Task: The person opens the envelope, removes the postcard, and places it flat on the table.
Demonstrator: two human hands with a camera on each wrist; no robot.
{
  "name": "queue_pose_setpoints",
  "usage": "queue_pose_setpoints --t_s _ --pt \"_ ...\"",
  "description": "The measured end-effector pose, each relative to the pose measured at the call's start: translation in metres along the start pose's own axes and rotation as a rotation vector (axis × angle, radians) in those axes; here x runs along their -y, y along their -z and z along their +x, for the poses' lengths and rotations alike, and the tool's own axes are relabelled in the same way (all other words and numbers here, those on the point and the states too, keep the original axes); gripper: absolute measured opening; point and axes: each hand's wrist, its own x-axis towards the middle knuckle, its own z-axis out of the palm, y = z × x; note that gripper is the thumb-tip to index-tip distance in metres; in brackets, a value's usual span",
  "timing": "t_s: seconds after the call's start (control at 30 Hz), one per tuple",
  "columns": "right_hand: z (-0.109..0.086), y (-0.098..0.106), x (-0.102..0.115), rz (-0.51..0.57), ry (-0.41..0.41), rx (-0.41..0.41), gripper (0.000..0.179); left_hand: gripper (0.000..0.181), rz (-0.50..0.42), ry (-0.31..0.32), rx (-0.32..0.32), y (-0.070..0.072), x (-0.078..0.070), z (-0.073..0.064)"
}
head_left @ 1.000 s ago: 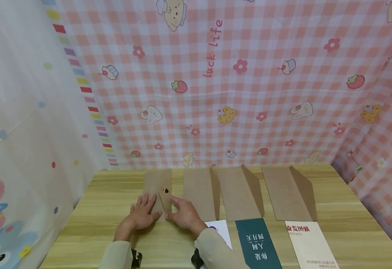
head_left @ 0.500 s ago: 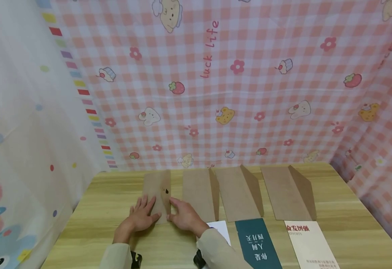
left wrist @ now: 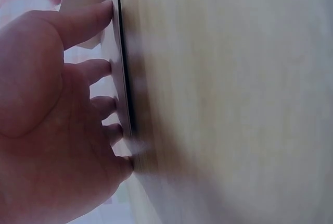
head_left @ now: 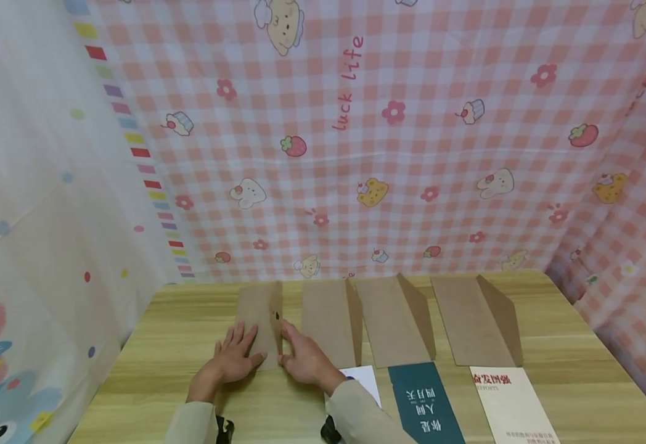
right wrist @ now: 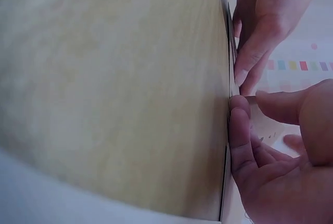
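Observation:
The leftmost brown paper envelope [head_left: 253, 311] lies on the wooden table in the head view. My left hand [head_left: 235, 354] rests on it with spread, straight fingers; the left wrist view has its fingertips [left wrist: 104, 104] pressing along the thin paper edge. At the envelope's right side its flap [head_left: 276, 327], bearing a small dark mark, stands raised. My right hand [head_left: 306, 357] pinches the flap between thumb and fingers, and the right wrist view has a bit of brown paper at the thumb tip [right wrist: 265, 101]. Part of the flap is hidden behind the right fingers.
Three more envelopes [head_left: 325, 320], [head_left: 389, 320], [head_left: 473, 320] lie to the right with flaps lifted. In front of them are a white card [head_left: 364, 379], partly under the right sleeve, a dark green card [head_left: 425, 401] and a cream card [head_left: 514, 404]. A checked cloth [head_left: 412, 154] hangs behind.
The leftmost envelope's flap has swung from lying over the envelope to standing up at its right side. My right hand has shifted slightly right with it; the left hand stays put.

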Motion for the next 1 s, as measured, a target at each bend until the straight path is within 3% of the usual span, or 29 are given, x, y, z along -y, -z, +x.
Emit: queue_pose_setpoints --t_s 0.13,0.3,1.0 --pt "-0.0007 0.001 0.0006 -0.016 0.04 -0.015 0.081 0.07 -0.001 0.002 0.005 0.0 -0.0002 0.0001" --pt "-0.0001 0.0021 -0.0007 -0.062 0.09 -0.011 0.076 0.07 0.001 0.0 0.004 -0.0002 -0.0002 0.0003" --pt "0.0017 0.0046 -0.0027 -0.072 0.046 0.013 0.072 0.069 0.004 0.003 0.002 0.0006 -0.0024 -0.0007"
